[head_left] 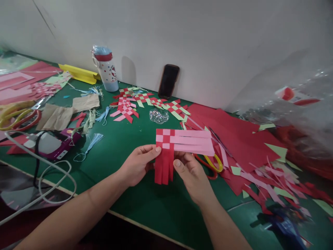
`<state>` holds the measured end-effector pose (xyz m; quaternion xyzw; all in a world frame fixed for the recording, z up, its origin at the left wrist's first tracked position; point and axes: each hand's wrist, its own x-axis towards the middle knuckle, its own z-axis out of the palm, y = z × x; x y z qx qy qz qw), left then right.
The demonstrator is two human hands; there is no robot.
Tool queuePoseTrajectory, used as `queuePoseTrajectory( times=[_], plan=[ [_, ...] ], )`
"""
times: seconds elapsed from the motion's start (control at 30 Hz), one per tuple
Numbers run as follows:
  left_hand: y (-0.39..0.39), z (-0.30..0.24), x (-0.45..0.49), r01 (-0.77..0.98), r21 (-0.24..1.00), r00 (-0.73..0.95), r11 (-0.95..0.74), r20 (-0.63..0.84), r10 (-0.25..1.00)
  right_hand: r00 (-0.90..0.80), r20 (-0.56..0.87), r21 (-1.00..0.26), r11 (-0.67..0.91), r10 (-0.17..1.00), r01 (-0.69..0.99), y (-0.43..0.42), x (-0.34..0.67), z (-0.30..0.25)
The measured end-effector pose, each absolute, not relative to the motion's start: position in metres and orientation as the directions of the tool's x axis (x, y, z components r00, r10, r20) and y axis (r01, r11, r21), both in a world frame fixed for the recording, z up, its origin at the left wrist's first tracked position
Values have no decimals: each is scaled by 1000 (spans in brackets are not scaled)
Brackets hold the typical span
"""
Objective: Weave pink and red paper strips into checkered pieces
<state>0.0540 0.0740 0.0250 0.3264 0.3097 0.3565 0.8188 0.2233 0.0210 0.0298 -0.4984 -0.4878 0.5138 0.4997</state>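
I hold a woven paper piece (179,142) of red and pink strips above the green table (145,205). Its checkered corner is at the upper left, pink strips run right and red strips hang down. My left hand (136,163) pinches the left edge with the thumb on the weave. My right hand (191,175) grips it from below, thumb against the red strips.
Finished woven pieces (127,109) lie further back near a cartoon water bottle (106,67), a dark phone (168,81) leaning on the wall and a bag of googly eyes (159,115). Red paper sheets and scraps (241,142) pile up at right. A glue gun (56,144) with cable sits left.
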Motion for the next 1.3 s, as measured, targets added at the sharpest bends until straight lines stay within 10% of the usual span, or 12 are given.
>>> queuePoseTrajectory(
  times=[0.53,1.3],
  plan=[
    [79,30,50,-319,764,524,561,-351,776,-147,-249,-959,-223,957,173,16,234,42],
    [70,30,48,-143,965,471,219,-128,873,-128,-100,-896,-34,987,443,20,251,51]
  ],
)
